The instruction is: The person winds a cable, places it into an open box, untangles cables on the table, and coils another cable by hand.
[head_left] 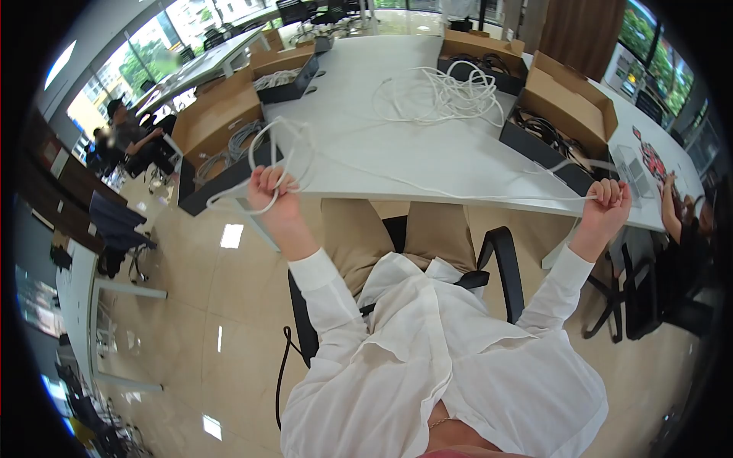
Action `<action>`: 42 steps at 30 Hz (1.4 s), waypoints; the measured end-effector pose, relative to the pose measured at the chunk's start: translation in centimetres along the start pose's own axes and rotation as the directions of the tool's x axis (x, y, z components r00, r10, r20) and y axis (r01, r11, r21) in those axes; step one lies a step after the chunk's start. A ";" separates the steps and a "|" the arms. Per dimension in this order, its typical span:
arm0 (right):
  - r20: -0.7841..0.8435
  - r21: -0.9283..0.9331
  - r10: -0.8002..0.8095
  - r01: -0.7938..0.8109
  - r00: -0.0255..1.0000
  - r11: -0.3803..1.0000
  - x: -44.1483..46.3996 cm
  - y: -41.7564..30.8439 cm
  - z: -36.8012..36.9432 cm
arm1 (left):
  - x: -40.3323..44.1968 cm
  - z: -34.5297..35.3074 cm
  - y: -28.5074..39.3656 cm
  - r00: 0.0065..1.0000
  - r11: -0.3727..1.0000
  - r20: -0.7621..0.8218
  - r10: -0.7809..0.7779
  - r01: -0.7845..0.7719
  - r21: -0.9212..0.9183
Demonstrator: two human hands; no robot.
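Observation:
A long white cable (427, 188) runs across the front of the white table between my two hands. My left hand (275, 191) is closed on it, with several loose loops hanging around the fingers. Far out to the right, my right hand (607, 200) pinches another stretch of the same cable. Between them the cable sags slightly near the table's front edge. A loose tangle of white cable (458, 95) lies at the middle back of the table; whether all of it is one piece I cannot tell.
On the left stand an open box of grey cables (229, 153) and an open box of white cables (279, 79). Two boxes of dark cables (546, 133) stand on the right. The white table (343, 145) lies before me. Another person (691, 229) sits at the right.

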State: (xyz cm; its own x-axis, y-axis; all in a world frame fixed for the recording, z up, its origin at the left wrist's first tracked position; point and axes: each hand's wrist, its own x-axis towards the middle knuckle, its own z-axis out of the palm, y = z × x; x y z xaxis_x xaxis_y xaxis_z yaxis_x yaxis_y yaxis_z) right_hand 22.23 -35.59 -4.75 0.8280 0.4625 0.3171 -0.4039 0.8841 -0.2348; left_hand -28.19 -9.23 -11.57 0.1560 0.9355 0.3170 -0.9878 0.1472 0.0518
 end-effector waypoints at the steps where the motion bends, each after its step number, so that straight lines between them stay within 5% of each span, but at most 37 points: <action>1: 0.050 0.021 -0.014 0.013 0.999 1.000 0.4 -0.8 -0.9 | 0.4 -0.7 1.0 1.000 1.000 0.011 -0.008 0.008 0.002; 4: 0.149 0.053 -0.055 0.048 0.987 0.997 1.3 -2.9 -3.0 | 0.3 -0.5 2.6 1.000 0.999 0.012 0.018 -0.018 -0.029; 10: 0.025 -0.325 0.082 -0.070 0.996 0.943 -1.7 0.6 0.9 | 0.4 1.2 0.1 0.982 0.989 0.131 -0.137 0.129 0.073; 12: 0.013 -0.514 0.171 -0.140 0.985 0.846 -3.0 2.9 1.8 | 0.3 2.3 -2.1 0.984 0.983 0.087 -0.156 0.146 0.109; 15: -0.002 -0.827 0.446 -0.252 0.895 0.502 -4.6 5.3 2.4 | 0.4 3.0 -5.0 0.976 0.956 0.028 -0.218 0.208 0.206; 18: 0.031 -0.981 0.548 -0.079 0.836 0.176 -5.2 6.8 2.3 | 0.2 3.5 -6.9 0.966 0.925 0.032 -0.258 0.237 0.298; 21: 0.262 -0.957 0.539 0.146 0.800 0.249 -6.1 7.0 2.6 | 0.1 3.9 -7.2 0.962 0.913 0.029 -0.272 0.249 0.322; 24: 0.338 -0.855 0.412 0.093 0.846 0.510 -6.4 7.0 2.8 | 0.0 3.9 -7.0 0.961 0.915 0.024 -0.277 0.256 0.311; 28: 0.317 -0.765 0.321 0.041 0.892 0.642 -5.7 8.1 1.9 | -0.1 4.0 -6.8 0.956 0.913 0.018 -0.292 0.273 0.304; 36: -0.059 -0.847 0.296 -0.204 0.953 0.490 -4.1 13.2 -4.6 | 0.3 3.4 -7.3 0.958 0.901 0.006 -0.285 0.266 0.342; 39: -0.091 -0.862 0.106 -0.132 0.990 0.489 -4.1 15.0 -6.6 | 0.4 3.3 -7.2 0.961 0.899 -0.001 -0.278 0.260 0.353; 42: 0.258 -0.966 -0.237 0.257 0.937 -0.038 -4.3 16.3 -7.6 | 0.2 3.5 -7.4 0.961 0.894 -0.010 -0.277 0.262 0.363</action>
State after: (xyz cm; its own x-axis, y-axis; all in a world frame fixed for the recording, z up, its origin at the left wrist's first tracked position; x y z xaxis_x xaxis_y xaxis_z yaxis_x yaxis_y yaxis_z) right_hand 15.09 -23.68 -16.94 0.7705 0.2411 0.5901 0.6037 0.0214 -0.7970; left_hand -20.80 -11.29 -8.54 0.4239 0.8611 0.2808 -0.8416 0.2600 0.4735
